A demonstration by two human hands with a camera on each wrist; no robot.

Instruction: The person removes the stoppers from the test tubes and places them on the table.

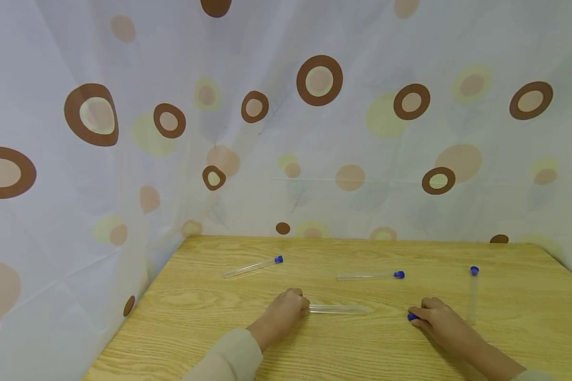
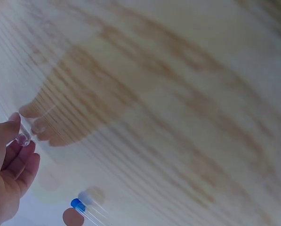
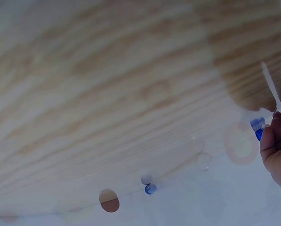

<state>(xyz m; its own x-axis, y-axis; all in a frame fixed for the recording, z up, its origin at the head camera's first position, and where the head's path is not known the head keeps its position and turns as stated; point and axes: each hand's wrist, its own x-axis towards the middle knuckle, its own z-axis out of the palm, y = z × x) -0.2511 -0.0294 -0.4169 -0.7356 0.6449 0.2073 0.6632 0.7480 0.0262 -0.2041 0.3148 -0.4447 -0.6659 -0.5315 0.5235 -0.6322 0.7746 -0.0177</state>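
The left hand [image 1: 283, 312] has its thumb and fingers closed in a pinch on one end of an uncapped clear tube [image 1: 338, 309], which points across the counter [image 1: 195, 323] toward the right. From the left wrist the pinched end looks rounded, though the rest of the tube is hard to follow there. Its far end is faint in the head view, and I cannot tell whether it touches the wood or hangs just above it.

The right hand [image 1: 443, 325] pinches a small blue cap [image 1: 412, 317], the fingers nearly together (they cover most of it, so only a sliver of blue shows). Cap and tube are apart. The right wrist view cuts this hand off at the edge, and which blue piece there is the held one is unclear.

Three capped tubes lie farther out: a slanted tube [image 1: 251, 268] at left, a level tube [image 1: 364, 277] in the middle, and a lengthwise tube [image 1: 473, 296] at right, whose clear body nearly melts into the wood, its near end close behind the right hand.

A spotted curtain [image 1: 276, 143] stands behind. The left sleeve [image 1: 238, 352] runs out of the frame; of the right sleeve [image 1: 536, 375] only an edge appears.
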